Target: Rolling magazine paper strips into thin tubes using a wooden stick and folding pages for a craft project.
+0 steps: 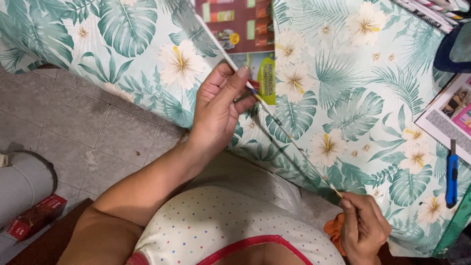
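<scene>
Blue cutter (452,172) (beside magazine (449,118)) lies apart.

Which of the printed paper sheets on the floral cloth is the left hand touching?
The brown and green sheet at top centre: the left hand pinches its rolled edge into a thin stick. The sheet at the right edge lies untouched beside the blue cutter.

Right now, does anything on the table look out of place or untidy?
Only small things. A blue utility knife lies loose near the table's edge, and a printed sheet is half rolled around the thin stick held between the left hand and right hand. Nothing is spilled.
</scene>
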